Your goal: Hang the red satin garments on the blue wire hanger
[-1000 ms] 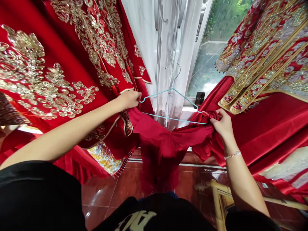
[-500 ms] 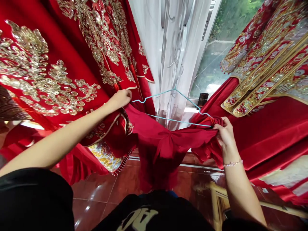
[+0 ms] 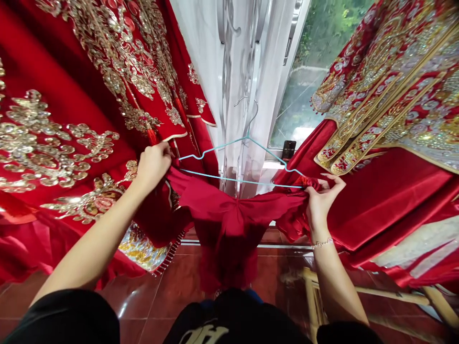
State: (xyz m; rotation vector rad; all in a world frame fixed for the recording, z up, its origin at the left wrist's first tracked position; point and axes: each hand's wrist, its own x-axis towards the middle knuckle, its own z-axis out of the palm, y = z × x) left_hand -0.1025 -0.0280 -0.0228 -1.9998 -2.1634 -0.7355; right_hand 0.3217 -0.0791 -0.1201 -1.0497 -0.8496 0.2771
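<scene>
A plain red dress (image 3: pixel 215 200) with a gathered front spreads between my hands on a light blue wire hanger (image 3: pixel 229 179). The hanger's silver hook (image 3: pixel 255 112) points up and away from me. My left hand (image 3: pixel 154 165) is closed on the dress at the hanger's left end; the fingertips are partly hidden. My right hand (image 3: pixel 321 198) pinches bunched red fabric at the hanger's right end with the thumb, while its other fingers lift a little apart. The dress skirt hangs down toward the floor.
Red garments with gold sequin embroidery (image 3: pixel 86 148) hang at left, and a beaded red-gold garment (image 3: pixel 387 105) hangs at right. Ahead are a white curtain (image 3: pixel 201 38), a metal stand (image 3: pixel 227 62) and a window (image 3: pixel 315 71) with a phone (image 3: pixel 289 149). A bamboo frame (image 3: pixel 311 296) stands low right.
The view has shifted right, so things appear further left. My right hand's fingers have lifted and loosened from the bunched fabric, with the thumb still at the hanger's end. The dress stays stretched between both hands.
</scene>
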